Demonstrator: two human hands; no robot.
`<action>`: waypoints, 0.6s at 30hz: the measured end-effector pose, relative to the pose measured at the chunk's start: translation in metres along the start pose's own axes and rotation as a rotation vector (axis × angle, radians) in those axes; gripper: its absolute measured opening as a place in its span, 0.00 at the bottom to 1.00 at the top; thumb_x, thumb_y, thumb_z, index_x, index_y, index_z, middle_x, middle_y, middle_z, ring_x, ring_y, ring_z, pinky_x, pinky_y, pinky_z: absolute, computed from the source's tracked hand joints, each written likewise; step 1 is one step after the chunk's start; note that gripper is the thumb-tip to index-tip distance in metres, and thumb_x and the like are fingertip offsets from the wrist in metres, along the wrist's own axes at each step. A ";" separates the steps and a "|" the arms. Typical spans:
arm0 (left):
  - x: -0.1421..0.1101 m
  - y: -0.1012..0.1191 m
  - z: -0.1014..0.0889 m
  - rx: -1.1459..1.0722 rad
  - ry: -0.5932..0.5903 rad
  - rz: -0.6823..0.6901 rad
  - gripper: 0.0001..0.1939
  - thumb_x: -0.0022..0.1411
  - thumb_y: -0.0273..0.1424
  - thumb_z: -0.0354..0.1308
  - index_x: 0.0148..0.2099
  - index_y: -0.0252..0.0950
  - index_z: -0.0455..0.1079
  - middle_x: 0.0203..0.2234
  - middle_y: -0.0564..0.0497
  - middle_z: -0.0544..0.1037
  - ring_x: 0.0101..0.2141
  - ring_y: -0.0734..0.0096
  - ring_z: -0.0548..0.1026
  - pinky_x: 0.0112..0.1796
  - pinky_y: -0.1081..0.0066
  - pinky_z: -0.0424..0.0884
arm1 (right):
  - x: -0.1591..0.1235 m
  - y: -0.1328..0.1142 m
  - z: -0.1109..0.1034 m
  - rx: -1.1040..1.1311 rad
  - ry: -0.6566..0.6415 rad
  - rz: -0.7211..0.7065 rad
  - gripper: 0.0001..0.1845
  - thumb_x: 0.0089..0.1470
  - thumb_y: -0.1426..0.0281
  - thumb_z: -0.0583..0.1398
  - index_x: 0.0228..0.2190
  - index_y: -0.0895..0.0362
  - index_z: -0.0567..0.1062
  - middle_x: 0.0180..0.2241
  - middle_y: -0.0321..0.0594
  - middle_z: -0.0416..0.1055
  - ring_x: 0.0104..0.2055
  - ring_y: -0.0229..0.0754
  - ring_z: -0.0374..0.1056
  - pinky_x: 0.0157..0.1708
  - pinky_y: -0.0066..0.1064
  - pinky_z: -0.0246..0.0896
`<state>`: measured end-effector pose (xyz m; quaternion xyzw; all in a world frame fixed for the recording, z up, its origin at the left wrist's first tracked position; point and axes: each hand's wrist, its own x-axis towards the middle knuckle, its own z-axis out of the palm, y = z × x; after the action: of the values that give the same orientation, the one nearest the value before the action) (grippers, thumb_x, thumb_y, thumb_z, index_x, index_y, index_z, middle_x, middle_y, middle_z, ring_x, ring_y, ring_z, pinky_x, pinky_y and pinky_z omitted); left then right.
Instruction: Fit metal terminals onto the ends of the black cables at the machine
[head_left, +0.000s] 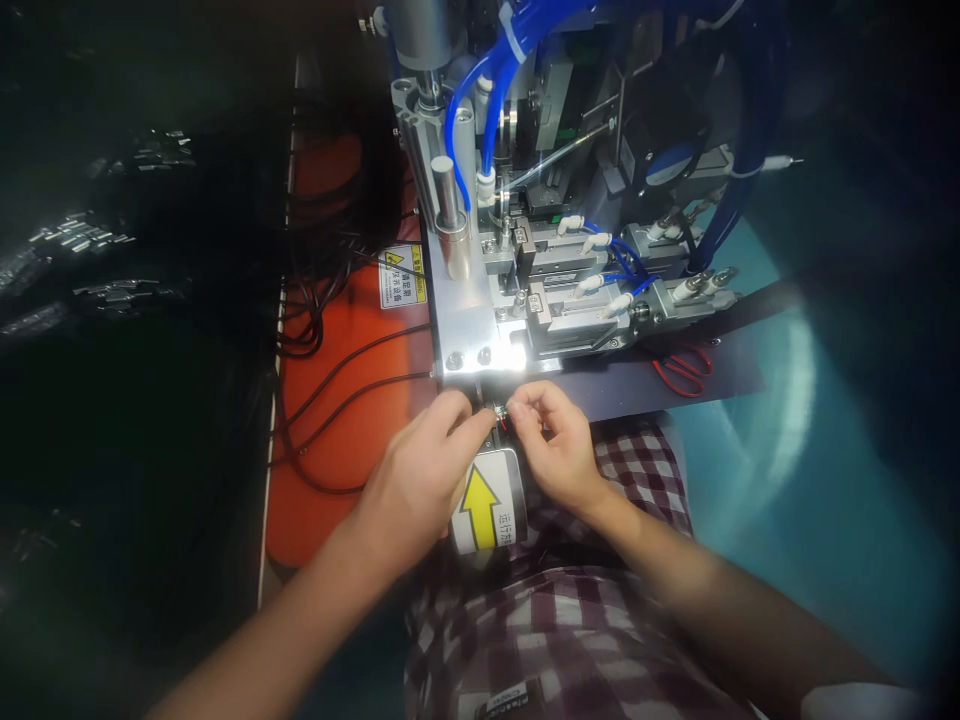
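Observation:
Both hands meet at the front edge of the bright metal plate [469,330] of a machine. Between the fingertips is a tiny shiny piece [501,412] with a bit of red beside it, too small to name. My left hand [420,470] is closed, its thumb stretched to that piece and its fingers curled at the plate's edge. My right hand [561,450] pinches thumb and forefinger together at the other side of it; what lies in the pinch is hidden. Just below the hands, a white label with a yellow arrow [480,505] covers a rounded part.
Pneumatic slides [574,310] with white fittings and blue hoses [517,50] fill the machine. Black cables [319,290] run across the orange surface [337,420] at left. A loop of red wire [686,375] lies at right. Checked cloth [570,620] covers my lap.

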<state>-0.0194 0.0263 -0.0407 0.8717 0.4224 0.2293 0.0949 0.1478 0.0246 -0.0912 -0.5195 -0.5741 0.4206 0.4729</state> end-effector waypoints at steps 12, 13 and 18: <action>0.001 0.001 -0.001 -0.004 -0.009 -0.004 0.14 0.62 0.18 0.46 0.44 0.26 0.72 0.31 0.44 0.71 0.29 0.69 0.72 0.28 0.73 0.72 | 0.000 -0.001 0.002 -0.022 0.049 -0.018 0.05 0.58 0.69 0.57 0.30 0.56 0.69 0.27 0.36 0.66 0.29 0.37 0.63 0.28 0.29 0.58; 0.001 0.001 -0.001 -0.006 -0.009 -0.005 0.14 0.62 0.18 0.46 0.44 0.26 0.72 0.31 0.44 0.71 0.30 0.69 0.72 0.28 0.72 0.72 | 0.000 -0.002 0.002 -0.008 0.051 0.018 0.06 0.58 0.69 0.57 0.29 0.56 0.69 0.26 0.36 0.65 0.29 0.37 0.63 0.27 0.29 0.58; 0.000 0.000 0.001 -0.013 -0.029 -0.019 0.15 0.62 0.17 0.46 0.45 0.27 0.72 0.31 0.45 0.71 0.30 0.69 0.72 0.29 0.73 0.72 | 0.000 -0.011 0.006 0.042 0.056 0.193 0.09 0.58 0.66 0.56 0.27 0.55 0.67 0.23 0.33 0.63 0.24 0.35 0.59 0.23 0.27 0.56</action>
<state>-0.0187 0.0265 -0.0414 0.8703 0.4278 0.2185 0.1090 0.1402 0.0232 -0.0817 -0.5737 -0.4990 0.4616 0.4569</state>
